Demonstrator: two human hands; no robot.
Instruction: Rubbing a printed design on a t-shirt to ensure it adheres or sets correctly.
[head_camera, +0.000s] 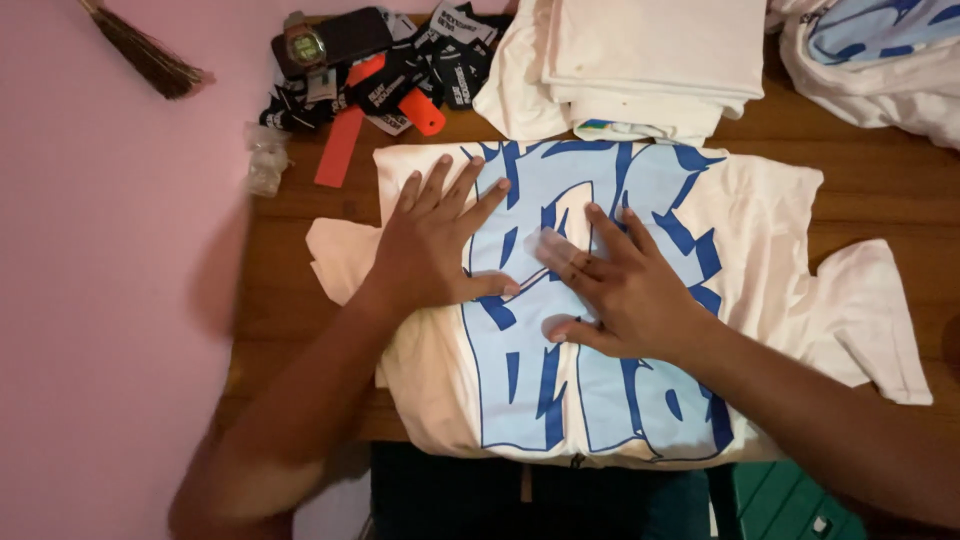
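Note:
A cream T-shirt with a large light-blue and dark-blue print lies spread flat on a wooden table. My left hand rests palm down on the shirt's left side, fingers spread wide. My right hand lies flat on the middle of the print, fingers apart and slightly blurred. Neither hand holds anything. The shirt's sleeves stick out to the left and right, and its lower part hangs over the table's near edge.
A stack of folded cream shirts sits at the table's far side, another printed shirt at the far right. Black tags, an orange strip, a wristwatch and a clear bag lie far left. A small broom hangs on the pink wall.

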